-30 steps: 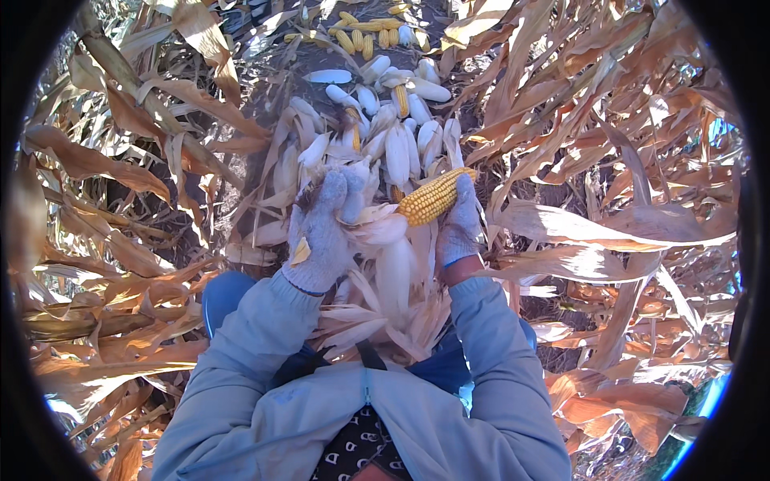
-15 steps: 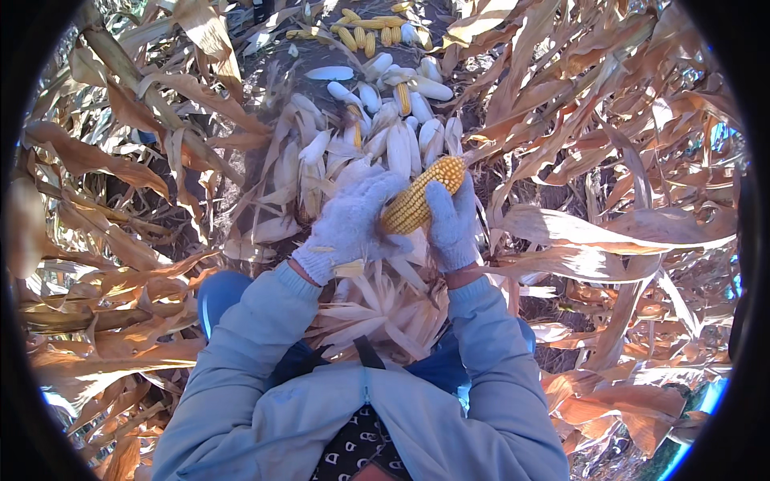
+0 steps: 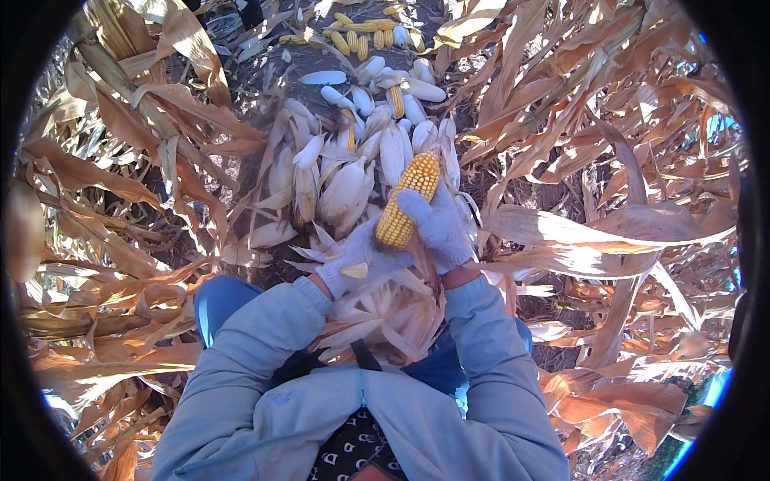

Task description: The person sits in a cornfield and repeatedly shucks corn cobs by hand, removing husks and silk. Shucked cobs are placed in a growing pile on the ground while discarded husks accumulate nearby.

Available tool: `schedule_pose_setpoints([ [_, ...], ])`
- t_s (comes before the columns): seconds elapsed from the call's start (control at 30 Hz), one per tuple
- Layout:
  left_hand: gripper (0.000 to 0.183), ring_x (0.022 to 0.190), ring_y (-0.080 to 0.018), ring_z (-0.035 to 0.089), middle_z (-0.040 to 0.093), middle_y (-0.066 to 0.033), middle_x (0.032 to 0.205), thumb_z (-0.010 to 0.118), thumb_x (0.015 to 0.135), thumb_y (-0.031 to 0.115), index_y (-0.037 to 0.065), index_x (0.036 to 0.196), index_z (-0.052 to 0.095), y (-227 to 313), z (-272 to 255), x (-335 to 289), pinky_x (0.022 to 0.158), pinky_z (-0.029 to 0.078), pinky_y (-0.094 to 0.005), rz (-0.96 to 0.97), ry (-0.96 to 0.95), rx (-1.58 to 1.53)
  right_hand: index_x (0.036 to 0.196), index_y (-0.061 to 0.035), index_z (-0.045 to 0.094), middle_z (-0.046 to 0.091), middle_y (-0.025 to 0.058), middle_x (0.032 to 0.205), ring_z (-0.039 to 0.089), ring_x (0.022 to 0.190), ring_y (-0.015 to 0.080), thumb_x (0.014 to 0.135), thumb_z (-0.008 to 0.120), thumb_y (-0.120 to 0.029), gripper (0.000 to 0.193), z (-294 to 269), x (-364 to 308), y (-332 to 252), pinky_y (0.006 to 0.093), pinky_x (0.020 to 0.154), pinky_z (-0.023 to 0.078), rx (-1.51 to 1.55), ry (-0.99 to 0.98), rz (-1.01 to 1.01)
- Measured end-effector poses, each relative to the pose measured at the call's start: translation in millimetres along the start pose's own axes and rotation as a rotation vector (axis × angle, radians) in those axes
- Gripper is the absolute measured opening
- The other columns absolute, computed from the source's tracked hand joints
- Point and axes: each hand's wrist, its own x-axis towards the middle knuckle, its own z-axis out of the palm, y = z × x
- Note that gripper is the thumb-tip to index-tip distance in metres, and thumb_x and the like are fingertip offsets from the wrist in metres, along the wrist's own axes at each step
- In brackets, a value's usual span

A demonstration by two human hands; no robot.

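Observation:
A bare yellow corn cob (image 3: 409, 196) is held upright and slightly tilted in front of me. My right hand (image 3: 441, 228), in a pale knitted glove, is closed on it with the thumb across the kernels. My left hand (image 3: 357, 263), gloved alike, is closed round the cob's lower end; its fingertips are partly hidden. Pale pulled-back husk leaves show around the left hand, and a small husk scrap (image 3: 354, 271) lies on that glove. Loose husks (image 3: 385, 313) are heaped below both hands, between my knees.
Just beyond my hands lies a pile of corn ears in pale husks (image 3: 345, 188). Farther off are several bare yellow cobs (image 3: 365, 26) on the soil. Dry corn stalks and leaves (image 3: 593, 228) crowd both sides, and a thick stalk (image 3: 160, 120) slants on the left.
The cob has turned more upright and shifted a little left. My left hand has moved down toward its lower end, uncovering husked ears behind. My right hand has come slightly left.

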Motion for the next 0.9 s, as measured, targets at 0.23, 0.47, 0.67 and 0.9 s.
schedule_pose_setpoints([
  [0.23,0.049,0.132,-0.0344,0.059,0.055,-0.0167,0.148,0.056,0.108,0.023,0.004,0.151,0.044,-35,-8,5,0.112,0.051,-0.0546,0.034,-0.066,-0.115,0.130,-0.0011,0.057,0.070,0.0093,0.109,0.069,0.099,0.0208,0.080,0.087,-0.033,0.067,-3,-1,22,0.0371,0.086,0.057,-0.650,0.079,-0.088],
  [0.47,0.059,0.125,-0.0217,0.064,0.066,-0.0098,0.136,0.081,0.089,0.013,0.005,0.142,0.055,-33,-4,2,0.108,0.052,-0.0380,-0.066,-0.108,-0.520,0.130,-0.0013,0.057,0.072,0.0156,0.108,0.073,0.094,0.0309,0.072,0.090,-0.038,0.076,22,-18,-9,0.0413,0.084,0.058,-0.930,0.180,-0.309],
  [0.67,0.056,0.122,-0.0250,0.066,0.067,-0.0122,0.133,0.078,0.092,0.023,0.007,0.141,0.055,-60,1,4,0.104,0.054,-0.0384,-0.073,-0.052,-0.388,0.131,-0.0055,0.056,0.074,0.0150,0.103,0.075,0.090,0.0351,0.073,0.089,-0.041,0.075,55,-42,-8,0.0467,0.084,0.058,-1.112,-0.264,-0.672],
  [0.9,0.054,0.118,-0.0288,0.068,0.068,-0.0151,0.130,0.075,0.095,0.034,0.009,0.139,0.056,-78,-18,18,0.099,0.056,-0.0389,0.023,0.239,0.620,0.122,0.0005,0.058,0.068,0.0090,0.109,0.071,0.096,0.0209,0.092,0.079,-0.022,0.043,-4,0,13,0.0369,0.085,0.060,0.236,0.220,-0.070],
])
